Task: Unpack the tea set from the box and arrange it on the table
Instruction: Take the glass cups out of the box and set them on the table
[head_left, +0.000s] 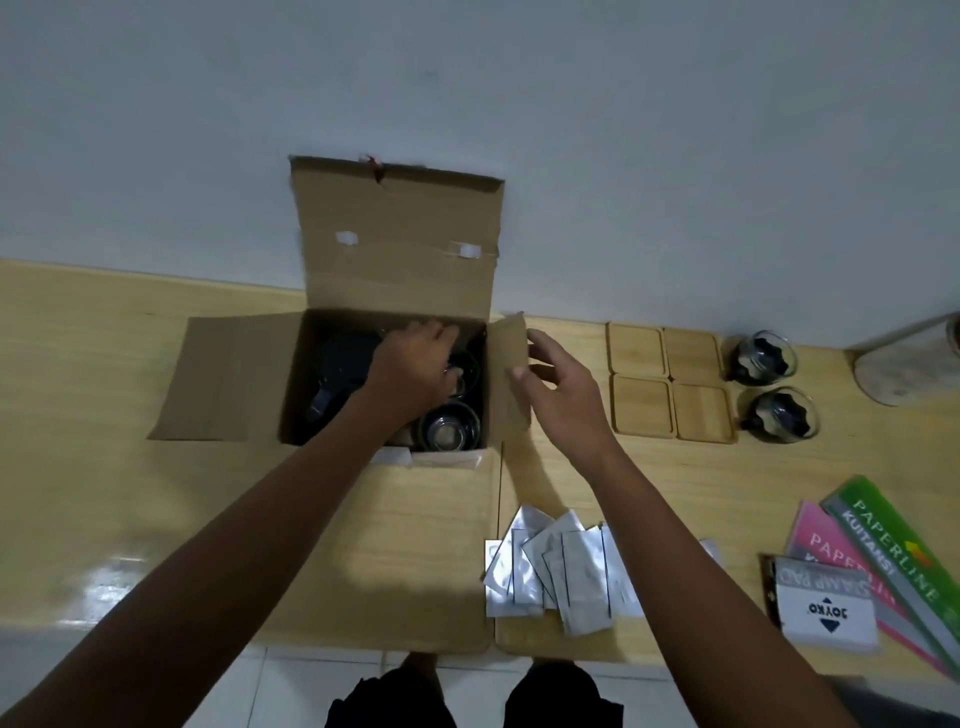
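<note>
The box (395, 374) is placed open on a light wooden tabletop (130, 415), which is pushed against a plain grey-white wall (467, 78). Its back flap is raised against the wall, and the left flap is laid flat on the wood. Inside the box a dark teapot (340, 374) and a glass cup (449, 428) can be seen. The left hand (415, 366) is lowered into the box with fingers curled; whether something is gripped cannot be told. The right flap (511, 379) is touched by the right hand (558, 387), whose fingers are spread apart.

To the right, four wooden coasters (670, 382) are set in a square, and two cups (771, 382) are placed just beside them. Silver sachets (556, 564) are scattered near the front edge. Receipt books (893, 545) and a stamp pad box (826, 605) are lying at the right corner. A seam is seen between two table sections. Below the edge, a white tiled floor (301, 686) is visible.
</note>
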